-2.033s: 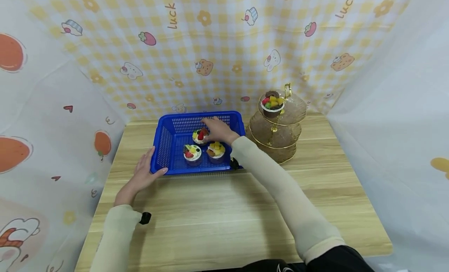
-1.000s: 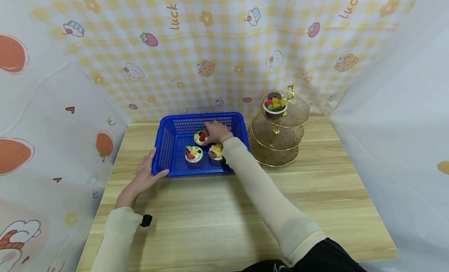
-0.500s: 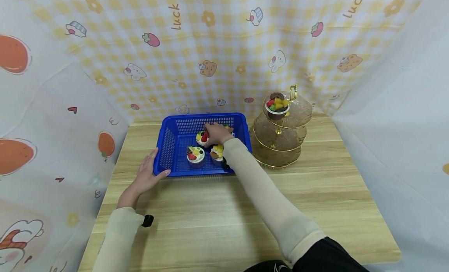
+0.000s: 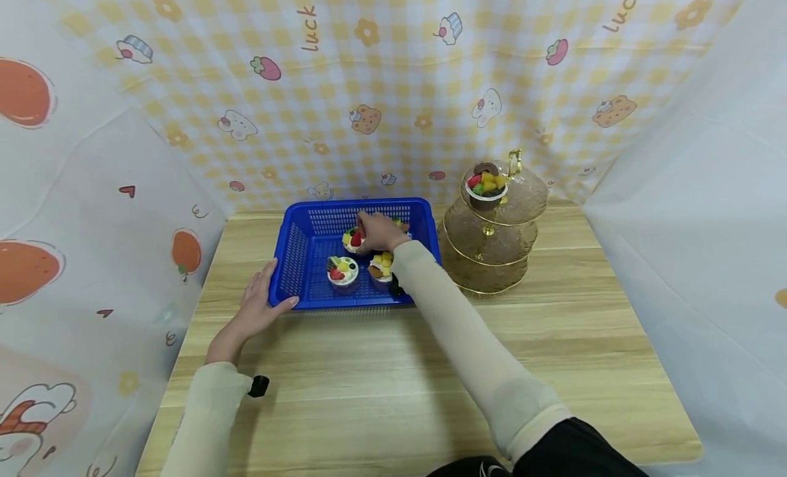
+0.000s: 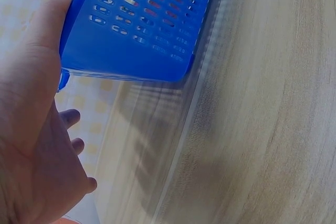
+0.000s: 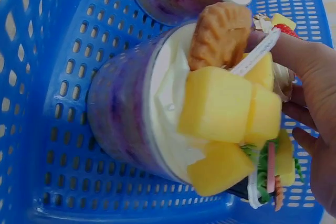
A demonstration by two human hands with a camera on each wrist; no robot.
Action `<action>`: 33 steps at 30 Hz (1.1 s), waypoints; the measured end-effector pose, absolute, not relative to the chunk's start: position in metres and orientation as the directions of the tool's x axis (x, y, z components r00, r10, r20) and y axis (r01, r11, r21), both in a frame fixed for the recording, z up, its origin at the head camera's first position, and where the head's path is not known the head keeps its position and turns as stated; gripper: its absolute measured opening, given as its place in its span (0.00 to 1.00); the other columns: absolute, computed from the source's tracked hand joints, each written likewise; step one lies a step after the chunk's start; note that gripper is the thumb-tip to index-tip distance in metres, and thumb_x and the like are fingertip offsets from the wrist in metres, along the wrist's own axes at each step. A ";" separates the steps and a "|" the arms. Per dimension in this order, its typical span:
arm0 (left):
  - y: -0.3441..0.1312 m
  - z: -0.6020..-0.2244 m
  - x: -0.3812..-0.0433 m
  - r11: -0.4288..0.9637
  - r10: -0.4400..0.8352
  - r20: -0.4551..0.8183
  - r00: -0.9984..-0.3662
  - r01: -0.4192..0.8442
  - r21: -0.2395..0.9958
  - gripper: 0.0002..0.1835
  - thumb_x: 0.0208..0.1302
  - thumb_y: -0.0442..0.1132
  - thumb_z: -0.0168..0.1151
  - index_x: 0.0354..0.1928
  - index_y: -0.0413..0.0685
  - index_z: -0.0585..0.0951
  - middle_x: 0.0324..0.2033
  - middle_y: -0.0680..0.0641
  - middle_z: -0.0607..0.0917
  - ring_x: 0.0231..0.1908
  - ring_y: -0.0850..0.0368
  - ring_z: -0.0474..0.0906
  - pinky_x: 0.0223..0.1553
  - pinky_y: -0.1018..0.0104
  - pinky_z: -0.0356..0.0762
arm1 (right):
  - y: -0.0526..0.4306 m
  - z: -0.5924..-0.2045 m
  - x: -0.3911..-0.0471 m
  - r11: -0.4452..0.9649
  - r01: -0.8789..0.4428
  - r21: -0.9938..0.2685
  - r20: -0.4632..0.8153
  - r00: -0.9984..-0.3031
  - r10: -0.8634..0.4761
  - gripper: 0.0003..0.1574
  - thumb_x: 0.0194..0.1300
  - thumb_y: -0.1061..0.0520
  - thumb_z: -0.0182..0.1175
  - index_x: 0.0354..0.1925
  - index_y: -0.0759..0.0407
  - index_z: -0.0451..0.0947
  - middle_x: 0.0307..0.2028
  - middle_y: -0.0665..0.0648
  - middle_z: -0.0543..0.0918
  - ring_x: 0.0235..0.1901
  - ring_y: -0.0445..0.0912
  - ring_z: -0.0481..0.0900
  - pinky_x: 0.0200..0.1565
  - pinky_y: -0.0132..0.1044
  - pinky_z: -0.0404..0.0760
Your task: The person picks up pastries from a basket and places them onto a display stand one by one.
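My right hand reaches into the blue plastic basket and grips a strawberry-topped dessert cup with thumb and fingers. The right wrist view shows those fingers curled round a pale cup, partly hidden behind a mango-topped dessert cup with a shell-shaped biscuit. Nearer the front stands a cream-topped dessert cup with fruit. Another dessert cup is mostly covered by the right hand. My left hand holds the basket's front left corner, thumb over the rim and fingers along the outer side.
Right of the basket stands a three-tier stand with gold edges and a gold handle. A chocolate-coloured dessert cup topped with fruit sits on its top tier. Both stand and basket are on a wooden table, before a checked cloth backdrop.
My right hand's spread fingers have drawn in round the strawberry-topped cup, and the forearm has swung left. The left hand keeps its place on the basket corner. The head view has shifted slightly.
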State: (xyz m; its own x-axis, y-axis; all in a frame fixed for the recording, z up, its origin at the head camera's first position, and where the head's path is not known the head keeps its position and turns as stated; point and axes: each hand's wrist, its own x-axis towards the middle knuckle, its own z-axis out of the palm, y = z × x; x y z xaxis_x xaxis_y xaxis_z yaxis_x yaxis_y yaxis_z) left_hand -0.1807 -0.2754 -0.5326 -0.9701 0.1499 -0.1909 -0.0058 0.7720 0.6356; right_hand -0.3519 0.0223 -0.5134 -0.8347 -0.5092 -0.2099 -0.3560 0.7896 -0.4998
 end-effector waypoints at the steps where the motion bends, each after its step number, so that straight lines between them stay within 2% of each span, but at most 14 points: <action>1: -0.275 -0.533 -0.181 0.772 0.150 -0.192 -0.970 -0.007 0.636 0.56 0.65 0.61 0.60 0.79 0.63 0.31 0.79 0.39 0.38 0.76 0.27 0.30 0.68 0.22 0.30 | 0.022 -0.512 -0.352 0.781 -0.360 -0.511 -0.205 -0.831 -0.517 0.28 0.56 0.44 0.73 0.44 0.50 0.67 0.34 0.51 0.74 0.33 0.46 0.73 0.38 0.39 0.72; 5: -0.275 -0.533 -0.180 0.769 0.150 -0.197 -0.969 -0.012 0.639 0.55 0.66 0.61 0.60 0.79 0.62 0.31 0.79 0.40 0.37 0.76 0.27 0.30 0.68 0.22 0.30 | 0.021 -0.505 -0.355 0.756 -0.384 -0.530 -0.182 -0.820 -0.543 0.31 0.57 0.44 0.72 0.50 0.50 0.66 0.33 0.50 0.74 0.31 0.45 0.72 0.38 0.37 0.71; 13: -0.273 -0.531 -0.180 0.757 0.152 -0.209 -0.966 -0.022 0.653 0.55 0.66 0.61 0.60 0.79 0.63 0.30 0.79 0.40 0.36 0.76 0.27 0.28 0.68 0.23 0.29 | 0.019 -0.483 -0.357 0.656 -0.352 -0.668 -0.118 -0.820 -0.560 0.48 0.54 0.48 0.74 0.65 0.54 0.60 0.34 0.54 0.77 0.32 0.48 0.76 0.37 0.40 0.74; 24: -0.273 -0.530 -0.182 0.744 0.168 -0.206 -0.964 -0.013 0.668 0.55 0.66 0.60 0.60 0.78 0.64 0.30 0.79 0.39 0.35 0.76 0.27 0.28 0.67 0.22 0.28 | 0.034 -0.474 -0.343 0.649 -0.335 -0.683 -0.083 -0.848 -0.524 0.49 0.55 0.43 0.73 0.67 0.48 0.57 0.45 0.52 0.82 0.38 0.45 0.81 0.41 0.40 0.80; 30: -0.274 -0.530 -0.183 0.745 0.166 -0.203 -0.965 -0.013 0.667 0.55 0.66 0.60 0.59 0.79 0.62 0.30 0.79 0.39 0.35 0.76 0.27 0.28 0.68 0.22 0.29 | 0.045 -0.466 -0.330 0.634 -0.353 -0.688 -0.034 -0.857 -0.514 0.50 0.55 0.42 0.73 0.67 0.52 0.59 0.57 0.56 0.79 0.47 0.46 0.82 0.48 0.42 0.82; 33: -0.275 -0.530 -0.183 0.747 0.164 -0.205 -0.965 -0.014 0.665 0.55 0.66 0.60 0.59 0.79 0.63 0.30 0.79 0.38 0.35 0.76 0.27 0.28 0.68 0.22 0.30 | 0.051 -0.460 -0.320 0.601 -0.347 -0.720 -0.010 -0.861 -0.509 0.51 0.54 0.44 0.74 0.67 0.54 0.60 0.59 0.57 0.78 0.51 0.48 0.81 0.51 0.44 0.82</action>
State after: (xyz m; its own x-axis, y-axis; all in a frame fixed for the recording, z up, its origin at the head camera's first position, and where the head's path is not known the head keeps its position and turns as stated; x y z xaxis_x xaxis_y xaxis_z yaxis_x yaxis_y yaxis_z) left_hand -0.1827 -0.2746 -0.5299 -0.9649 0.1641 -0.2048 -0.0142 0.7467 0.6650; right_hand -0.3201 0.0508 -0.4601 -0.8610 -0.5086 -0.0099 -0.3468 0.6011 -0.7200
